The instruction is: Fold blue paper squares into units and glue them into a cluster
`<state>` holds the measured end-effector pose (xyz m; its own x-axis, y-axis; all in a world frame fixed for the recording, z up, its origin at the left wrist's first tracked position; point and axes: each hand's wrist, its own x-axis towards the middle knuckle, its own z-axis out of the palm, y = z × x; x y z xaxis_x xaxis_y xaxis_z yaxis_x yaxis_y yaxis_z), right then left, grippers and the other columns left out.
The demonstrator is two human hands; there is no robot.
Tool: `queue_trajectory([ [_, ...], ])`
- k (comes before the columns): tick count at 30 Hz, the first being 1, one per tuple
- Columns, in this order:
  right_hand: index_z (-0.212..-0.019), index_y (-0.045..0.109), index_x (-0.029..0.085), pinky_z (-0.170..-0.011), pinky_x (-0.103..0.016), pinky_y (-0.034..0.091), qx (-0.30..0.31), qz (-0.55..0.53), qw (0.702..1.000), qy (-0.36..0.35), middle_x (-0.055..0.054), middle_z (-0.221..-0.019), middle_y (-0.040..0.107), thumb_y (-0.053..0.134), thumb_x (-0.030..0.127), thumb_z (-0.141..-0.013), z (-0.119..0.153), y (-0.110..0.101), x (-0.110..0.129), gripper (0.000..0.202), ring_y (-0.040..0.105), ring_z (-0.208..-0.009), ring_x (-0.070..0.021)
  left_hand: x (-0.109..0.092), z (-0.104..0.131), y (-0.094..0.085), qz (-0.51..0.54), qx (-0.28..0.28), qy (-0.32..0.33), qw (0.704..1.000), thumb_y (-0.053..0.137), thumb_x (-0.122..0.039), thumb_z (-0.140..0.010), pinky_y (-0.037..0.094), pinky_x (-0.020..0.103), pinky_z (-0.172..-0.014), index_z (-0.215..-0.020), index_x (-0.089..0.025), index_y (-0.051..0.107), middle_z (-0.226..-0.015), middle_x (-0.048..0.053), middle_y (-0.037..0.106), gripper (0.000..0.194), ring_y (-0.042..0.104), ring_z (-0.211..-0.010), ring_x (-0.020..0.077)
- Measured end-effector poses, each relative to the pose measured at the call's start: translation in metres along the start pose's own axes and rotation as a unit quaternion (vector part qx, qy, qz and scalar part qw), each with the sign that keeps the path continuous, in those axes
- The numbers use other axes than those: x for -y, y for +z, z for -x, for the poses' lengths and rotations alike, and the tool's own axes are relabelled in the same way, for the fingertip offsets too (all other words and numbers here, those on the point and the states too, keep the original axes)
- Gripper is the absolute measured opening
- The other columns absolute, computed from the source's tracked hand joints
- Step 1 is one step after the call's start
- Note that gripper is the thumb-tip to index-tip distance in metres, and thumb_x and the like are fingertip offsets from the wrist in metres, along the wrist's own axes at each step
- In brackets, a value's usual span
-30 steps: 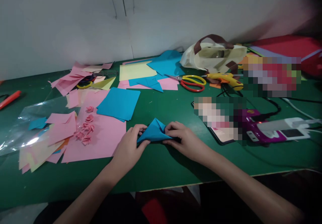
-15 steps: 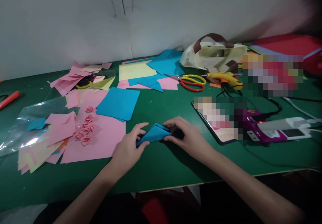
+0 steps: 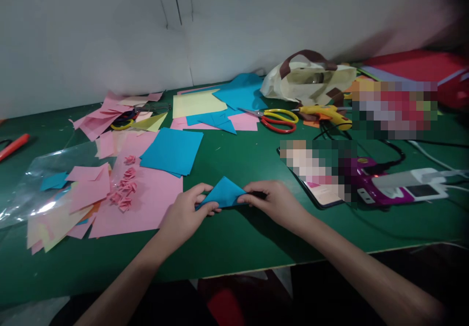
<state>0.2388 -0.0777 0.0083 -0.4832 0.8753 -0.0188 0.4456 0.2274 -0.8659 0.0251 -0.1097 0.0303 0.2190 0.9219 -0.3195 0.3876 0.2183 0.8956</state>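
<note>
A sheet of blue paper (image 3: 224,192), folded to a triangle with its point away from me, is held just over the green table. My left hand (image 3: 190,209) pinches its left corner, thumb on the near face and fingers behind. At the right corner my right hand (image 3: 267,199) grips it between thumb and forefinger. To the left of the hands lies a stack of blue squares (image 3: 174,151), partly on a large pink sheet (image 3: 154,204). Several small pink paper flowers (image 3: 126,187) sit on that pink sheet.
Red-and-yellow-handled scissors (image 3: 278,120) and a yellow glue gun (image 3: 330,115) lie behind. A phone (image 3: 322,189) and a purple power strip (image 3: 384,189) with cables are on the right. A cream bag (image 3: 308,84) stands by the wall. Paper scraps (image 3: 90,184) and clear plastic (image 3: 22,194) lie left.
The blue paper's open fold has been pressed flat into a triangle facing me. My right hand's fingers have closed in on its right corner; my left hand has shifted slightly left.
</note>
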Motion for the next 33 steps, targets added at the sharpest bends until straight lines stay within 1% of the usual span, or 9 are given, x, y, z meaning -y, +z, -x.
queue_trajectory([
  [5,-0.071,0.062,0.019,-0.044,-0.02,0.034,0.039,-0.052,0.997,0.046,0.002,-0.057,0.059,0.053,0.044,-0.084,0.0,-0.001,0.0,0.03,0.046,-0.043,-0.0076,-0.003,-0.004,-0.004,0.064,0.024,-0.034,0.997,0.066,-0.029,-0.074,0.054,0.03,-0.069,-0.095,-0.016,0.059,-0.079,0.005,0.072,0.026,0.069,-0.076,0.0205],
  [11,-0.076,0.06,0.018,-0.051,-0.021,0.041,0.091,-0.058,0.994,0.026,0.0,-0.064,0.062,0.052,0.041,-0.085,-0.008,-0.002,0.005,0.026,0.056,-0.052,-0.0102,0.002,-0.009,-0.002,0.049,0.011,-0.029,0.998,0.068,-0.026,-0.071,0.054,0.029,-0.068,-0.095,-0.017,0.062,-0.079,0.005,0.072,0.027,0.069,-0.074,0.0193],
  [13,-0.075,0.059,0.017,-0.048,-0.021,0.039,0.109,-0.044,0.993,0.03,-0.001,-0.064,0.064,0.053,0.042,-0.083,-0.015,-0.002,0.006,0.027,0.056,-0.049,-0.01,0.004,-0.011,0.001,0.045,0.009,-0.029,0.999,0.068,-0.025,-0.07,0.054,0.029,-0.068,-0.093,-0.018,0.062,-0.078,0.003,0.072,0.025,0.069,-0.073,0.0186],
  [15,-0.07,0.057,0.017,-0.042,-0.019,0.035,0.129,-0.043,0.989,0.05,-0.001,-0.06,0.064,0.055,0.045,-0.082,-0.023,-0.004,0.006,0.03,0.052,-0.043,-0.0083,0.006,-0.012,0.003,0.044,0.004,-0.032,0.999,0.066,-0.025,-0.071,0.054,0.027,-0.063,-0.092,-0.018,0.061,-0.074,0.002,0.07,0.023,0.069,-0.068,0.0174],
  [19,-0.062,0.048,0.017,-0.037,-0.018,0.03,0.171,-0.076,0.979,0.078,0.002,-0.05,0.058,0.052,0.049,-0.082,-0.034,-0.008,0.004,0.038,0.044,-0.035,-0.0056,0.007,-0.015,0.002,0.041,0.005,-0.042,0.998,0.063,-0.028,-0.073,0.049,0.023,-0.044,-0.092,-0.018,0.057,-0.061,-0.003,0.065,0.023,0.063,-0.047,0.0144],
  [21,-0.06,0.045,0.018,-0.036,-0.017,0.028,0.167,-0.091,0.978,0.082,0.004,-0.045,0.053,0.049,0.05,-0.084,-0.034,-0.01,0.002,0.04,0.04,-0.033,-0.0047,0.005,-0.015,-0.001,0.033,0.007,-0.047,0.998,0.062,-0.031,-0.074,0.044,0.021,-0.039,-0.09,-0.018,0.057,-0.056,-0.004,0.062,0.022,0.059,-0.041,0.0126],
  [25,-0.059,0.04,0.019,-0.036,-0.018,0.025,0.13,-0.12,0.981,0.079,0.008,-0.038,0.043,0.046,0.049,-0.085,-0.027,-0.012,-0.003,0.041,0.036,-0.031,-0.0044,-0.001,-0.012,-0.006,-0.011,-0.002,-0.056,0.998,0.06,-0.04,-0.076,0.027,0.017,-0.031,-0.077,-0.018,0.06,-0.038,-0.009,0.047,0.022,0.04,-0.027,0.0071],
  [30,-0.06,0.041,0.019,-0.037,-0.019,0.024,0.098,-0.131,0.984,0.075,0.008,-0.038,0.04,0.046,0.049,-0.085,-0.019,-0.012,-0.002,0.04,0.038,-0.033,-0.0054,-0.009,-0.007,-0.009,-0.04,-0.009,-0.054,0.998,0.055,-0.042,-0.079,0.027,0.018,-0.033,-0.074,-0.019,0.061,-0.036,-0.009,0.044,0.024,0.038,-0.028,0.0071],
  [33,-0.057,0.041,0.019,-0.039,-0.019,0.025,0.074,-0.126,0.988,0.05,0.008,-0.04,0.038,0.048,0.049,-0.085,-0.02,-0.012,0.002,0.041,0.041,-0.036,-0.0057,-0.011,-0.007,-0.013,-0.044,-0.021,-0.05,0.998,0.058,-0.041,-0.077,0.026,0.018,-0.032,-0.063,-0.02,0.055,-0.035,-0.009,0.044,0.026,0.037,-0.027,0.0067],
])
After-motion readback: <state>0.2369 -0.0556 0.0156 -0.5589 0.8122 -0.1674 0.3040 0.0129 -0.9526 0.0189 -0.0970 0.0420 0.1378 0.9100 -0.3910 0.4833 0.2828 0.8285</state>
